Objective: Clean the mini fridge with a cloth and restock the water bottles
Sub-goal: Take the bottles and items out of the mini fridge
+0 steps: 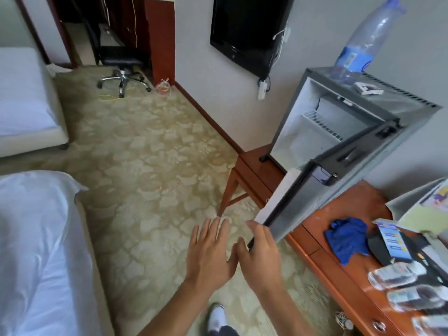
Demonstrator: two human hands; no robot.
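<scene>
The grey mini fridge point(412, 117) stands on a low wooden stand at the right, its inside white with a wire shelf. Its door point(312, 190) hangs open toward me. My right hand point(260, 253) grips the door's lower outer corner. Beside it, my left hand point(208, 248) hovers with fingers straight, holding nothing. A crumpled blue cloth point(346, 238) lies on the wooden desk point(339, 270) to the right. Three small water bottles point(397, 275) lie on their sides at the desk's near end. A large, mostly empty water bottle point(363, 44) stands on the fridge's top.
A TV point(249, 32) hangs on the wall left of the fridge. Two white beds point(36, 251) line the left side, and an office chair point(121, 66) stands at the far end. Patterned carpet runs between. Leaflets and a black tray point(397, 241) sit on the desk.
</scene>
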